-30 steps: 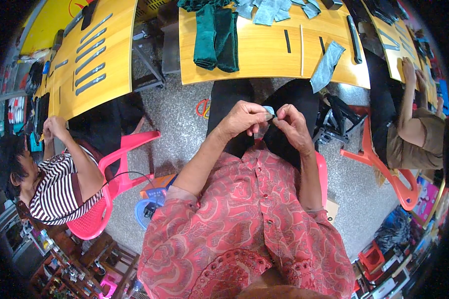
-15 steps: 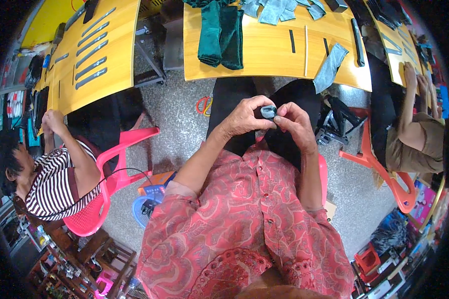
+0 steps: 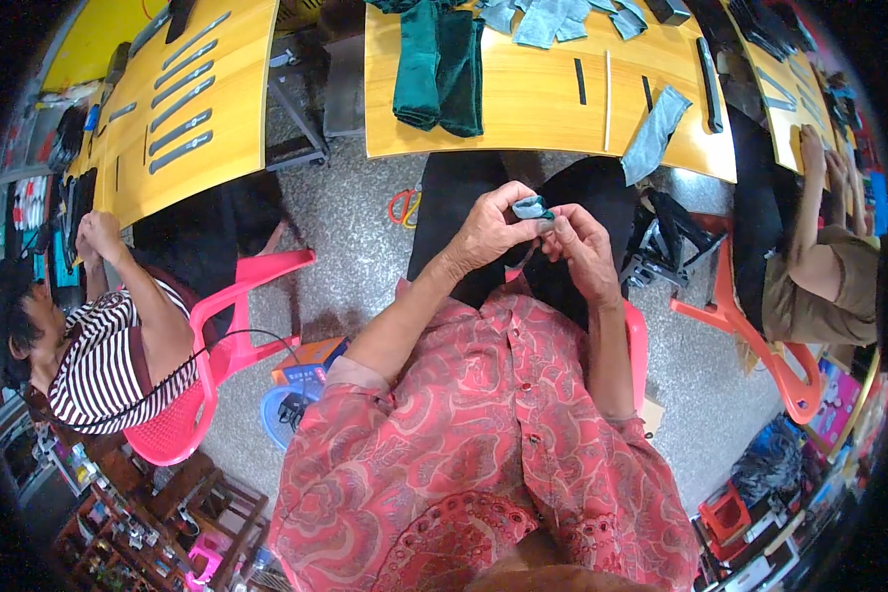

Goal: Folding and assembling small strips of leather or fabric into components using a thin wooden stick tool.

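Above my lap, my left hand (image 3: 488, 234) pinches a small rolled piece of velvety fabric (image 3: 530, 208), grey-blue with some dark green showing. Close against its right side, my right hand (image 3: 582, 249) is closed, thumb and fingertips together at the fabric's lower edge. Whatever lies between those fingertips is too small to make out. On the yellow table (image 3: 523, 118) ahead, folded dark green velvet strips (image 3: 418, 79) lie at the left. A grey-blue fabric strip (image 3: 656, 138) hangs partly over the near edge at the right.
More grey-blue fabric pieces (image 3: 543, 22) lie at the table's far side, with a thin white stick (image 3: 607, 99) and a long black item (image 3: 708, 87) nearer. Scissors (image 3: 405, 208) are low at left. Co-workers sit either side, on a pink chair (image 3: 207, 375) and an orange chair (image 3: 750, 335).
The fabric piece has tilted, showing more of its side and dark green part. My right hand has shifted slightly down its edge; my left hand keeps its pinch.
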### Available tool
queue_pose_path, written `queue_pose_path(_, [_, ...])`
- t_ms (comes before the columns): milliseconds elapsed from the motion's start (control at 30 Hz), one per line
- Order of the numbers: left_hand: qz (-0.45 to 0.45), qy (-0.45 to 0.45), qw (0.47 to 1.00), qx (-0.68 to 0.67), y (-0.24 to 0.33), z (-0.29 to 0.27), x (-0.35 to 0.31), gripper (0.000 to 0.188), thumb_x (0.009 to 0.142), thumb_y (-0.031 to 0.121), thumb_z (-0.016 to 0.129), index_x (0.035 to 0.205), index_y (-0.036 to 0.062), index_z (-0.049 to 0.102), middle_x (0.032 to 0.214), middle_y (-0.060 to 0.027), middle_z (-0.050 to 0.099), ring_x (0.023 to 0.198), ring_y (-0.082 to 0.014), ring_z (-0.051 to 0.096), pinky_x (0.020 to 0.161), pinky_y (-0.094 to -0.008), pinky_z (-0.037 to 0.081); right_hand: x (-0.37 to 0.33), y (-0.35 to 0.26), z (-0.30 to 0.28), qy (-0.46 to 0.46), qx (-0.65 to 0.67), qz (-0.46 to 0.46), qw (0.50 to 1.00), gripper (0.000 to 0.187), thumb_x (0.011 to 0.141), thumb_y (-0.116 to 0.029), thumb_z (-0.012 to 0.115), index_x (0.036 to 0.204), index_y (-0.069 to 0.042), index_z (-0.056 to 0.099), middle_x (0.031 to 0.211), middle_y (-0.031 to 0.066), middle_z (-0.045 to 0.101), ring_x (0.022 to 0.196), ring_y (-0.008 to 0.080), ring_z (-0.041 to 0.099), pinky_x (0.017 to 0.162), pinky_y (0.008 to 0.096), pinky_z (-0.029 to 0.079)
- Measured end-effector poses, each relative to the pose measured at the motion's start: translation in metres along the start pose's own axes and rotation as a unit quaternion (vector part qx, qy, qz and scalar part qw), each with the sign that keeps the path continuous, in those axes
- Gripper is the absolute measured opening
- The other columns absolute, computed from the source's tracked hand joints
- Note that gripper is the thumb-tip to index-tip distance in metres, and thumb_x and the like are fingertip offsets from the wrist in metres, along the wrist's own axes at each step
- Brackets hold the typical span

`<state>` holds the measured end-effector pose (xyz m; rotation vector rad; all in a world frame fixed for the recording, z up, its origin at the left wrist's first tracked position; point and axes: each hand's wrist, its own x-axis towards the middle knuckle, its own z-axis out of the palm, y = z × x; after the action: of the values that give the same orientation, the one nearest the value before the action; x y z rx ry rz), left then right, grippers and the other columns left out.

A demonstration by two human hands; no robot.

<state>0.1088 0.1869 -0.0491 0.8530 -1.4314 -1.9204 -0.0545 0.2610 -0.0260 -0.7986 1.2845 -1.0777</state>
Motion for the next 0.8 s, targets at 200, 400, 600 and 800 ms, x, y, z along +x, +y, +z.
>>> queue_pose_path(200, [-0.032,-0.025,0.998,-0.055,0.009,0.006,-0.001,0.025,0.079,0.009,0.074,0.098,0.0048,0.059,0.086,0.0026,0.058,0.081,-0.0058,0.055,0.073,-0.0230,0.048,0.004,0.011,-0.002,0.029,0.079,0.028,0.996,0.020,0.094,-0.023,0.058,0.098,-0.004,0.058,0.078,-0.0005,0.060,0.063,0.0052,0.053,0.054,0.0191,0.042])
queue_pose_path(400, [0.034,-0.023,0.997,0.062,-0.001,0.000,0.001,0.023,0.079,0.009,0.073,0.098,0.0047,0.061,0.086,0.0013,0.060,0.080,-0.0067,0.057,0.071,-0.0230,0.048,0.003,0.006,0.004,0.048,-0.027,0.054,0.997,0.021,0.095,-0.025,0.055,0.093,-0.004,0.058,0.068,-0.0034,0.054,0.055,0.0029,0.047,0.049,0.0169,0.037])
queue_pose_path(600, [-0.010,-0.033,0.999,-0.012,-0.002,-0.006,0.000,0.017,0.080,0.005,0.070,0.093,0.0032,0.058,0.076,-0.0001,0.059,0.067,-0.0075,0.057,0.061,-0.0236,0.049,0.000,0.001,0.008,0.045,-0.051,0.048,0.997,0.022,0.096,-0.026,0.054,0.093,-0.005,0.055,0.068,-0.0034,0.050,0.054,0.0038,0.043,0.048,0.0186,0.035])
queue_pose_path(800, [-0.011,0.006,0.998,-0.058,-0.005,-0.005,-0.001,0.016,0.082,0.002,0.067,0.092,0.0017,0.055,0.074,-0.0017,0.059,0.061,-0.0078,0.059,0.052,-0.0224,0.048,-0.001,-0.003,0.003,0.039,-0.063,0.047,0.996,0.020,0.095,-0.023,0.054,0.094,-0.003,0.055,0.072,-0.0012,0.053,0.059,0.0058,0.049,0.053,0.0204,0.040])
